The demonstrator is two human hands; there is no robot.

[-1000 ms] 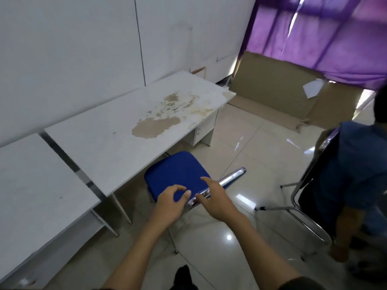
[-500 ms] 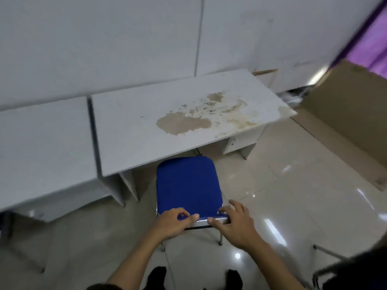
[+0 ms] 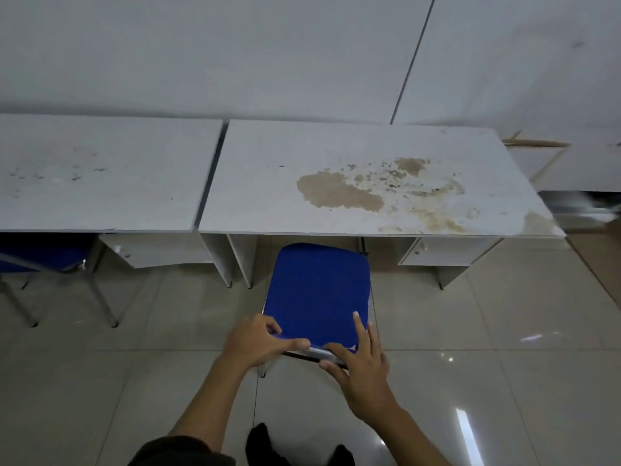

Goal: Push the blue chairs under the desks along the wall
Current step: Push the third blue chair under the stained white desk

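Observation:
A blue chair (image 3: 317, 294) with a chrome frame faces the stained white desk (image 3: 369, 183) against the wall, its front edge just at the desk's front edge. My left hand (image 3: 255, 339) is shut on the left end of the chair's back rail. My right hand (image 3: 358, 358) grips the rail's right end, fingers partly spread over the blue padding. A second blue chair (image 3: 43, 255) sits tucked under the left white desk (image 3: 100, 173).
The stained desk has a drawer unit (image 3: 440, 253) under its right side and a side panel (image 3: 232, 260) on the left; the chair lines up with the gap between them. Glossy beige floor tiles surround the chair. My feet (image 3: 295, 449) stand right behind it.
The view has swung left to face the desks squarely. The chair has turned to point straight at the stained desk and moved closer to it, both hands staying on its back rail.

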